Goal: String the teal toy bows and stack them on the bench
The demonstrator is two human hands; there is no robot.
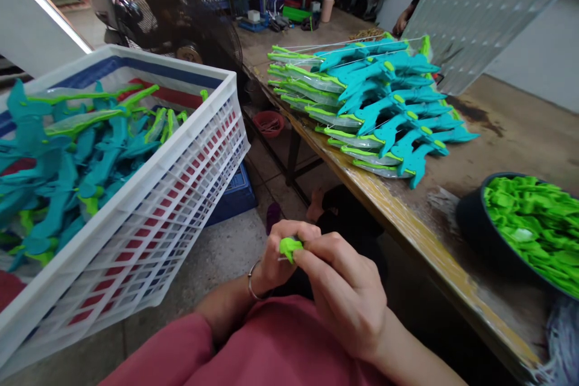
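Close in front of my body, my left hand [284, 256] is closed around a small bright-green plastic piece [289, 247]. The fingertips of my right hand [346, 289] pinch the same piece from the right side. Most of the piece is hidden by my fingers, and a thin white bit shows under it. On the table to the right lies a row of turquoise plastic parts [393, 114] with green-edged clear pieces. A dark tub of loose green pieces [534, 223] stands nearer, at the right edge.
At the left, a white lattice crate [181, 205] holds many turquoise and green parts. The wooden table's edge [398, 217] runs diagonally to my right. A standing fan [176, 18] and a small red basket [268, 123] are beyond. Another person's hand [400, 23] shows behind a panel.
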